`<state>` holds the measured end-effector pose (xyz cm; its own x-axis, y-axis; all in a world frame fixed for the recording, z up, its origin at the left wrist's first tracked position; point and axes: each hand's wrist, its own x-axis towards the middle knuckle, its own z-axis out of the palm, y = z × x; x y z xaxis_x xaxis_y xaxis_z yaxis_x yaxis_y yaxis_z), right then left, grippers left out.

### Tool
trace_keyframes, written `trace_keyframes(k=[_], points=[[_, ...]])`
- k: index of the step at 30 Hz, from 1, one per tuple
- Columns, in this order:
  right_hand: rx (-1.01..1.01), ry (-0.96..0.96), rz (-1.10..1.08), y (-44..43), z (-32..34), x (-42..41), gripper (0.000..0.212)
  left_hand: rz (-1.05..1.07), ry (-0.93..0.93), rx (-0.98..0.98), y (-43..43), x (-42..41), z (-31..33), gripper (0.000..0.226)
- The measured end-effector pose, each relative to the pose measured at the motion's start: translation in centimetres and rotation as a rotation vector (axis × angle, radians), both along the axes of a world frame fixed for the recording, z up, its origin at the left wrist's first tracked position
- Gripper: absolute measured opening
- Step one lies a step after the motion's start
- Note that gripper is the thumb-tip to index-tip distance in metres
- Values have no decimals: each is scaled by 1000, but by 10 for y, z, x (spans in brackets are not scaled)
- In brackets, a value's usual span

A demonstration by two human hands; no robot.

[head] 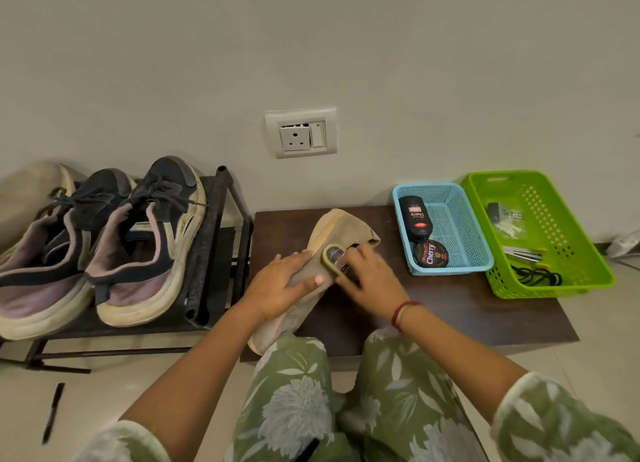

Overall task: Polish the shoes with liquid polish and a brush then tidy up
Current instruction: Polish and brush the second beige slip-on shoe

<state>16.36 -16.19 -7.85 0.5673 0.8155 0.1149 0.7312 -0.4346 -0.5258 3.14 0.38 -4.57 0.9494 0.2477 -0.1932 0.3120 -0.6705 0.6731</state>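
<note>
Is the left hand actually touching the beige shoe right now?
Touching. Head view: the left hand grips the beige shoe, thumb pressed against its side, while the right hand holds the brush.

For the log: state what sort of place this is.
Probably a home, a shoe-care spot on the floor by a wall: a rack holding sneakers, a wall socket, and a blue basket with polish.

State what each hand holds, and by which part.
Left hand grips the shoe around its middle, thumb on the upper. Right hand holds the brush by its near end; the green-rimmed far end shows free.
</note>
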Motion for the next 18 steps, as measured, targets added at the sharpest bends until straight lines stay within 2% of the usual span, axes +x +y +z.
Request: trace_keyframes(k=[2,5,6,9,10,12,13,14,16,17,18], points=[[-48,6,201,-4,-5,-16,27,6,-9,-12,2,-1,-1,121],[16,27,-105,-4,-5,7,27,-4,5,14,1,0,0,122],[15,32,-95,-4,-3,7,27,-8,8,29,0,1,0,122],[-10,33,248,-10,0,-9,27,-39,10,46,-2,2,1,122],[-7,43,229,-10,-1,-5,26,-46,11,53,-2,3,1,122],[65,57,-24,-10,-3,7,27,-54,14,71,-2,4,0,123],[57,55,-57,-10,-2,7,28,-52,11,74,-2,4,0,123],[35,44,37,-9,-3,2,30,-47,7,68,-3,4,0,122],[-53,36,375,-11,-2,-15,33,-33,0,36,-1,3,-1,119],[-72,61,466,-13,2,-17,35,-24,-4,22,0,1,-2,118],[-30,81,447,-12,7,-11,35,-20,-5,16,1,1,-3,116]])
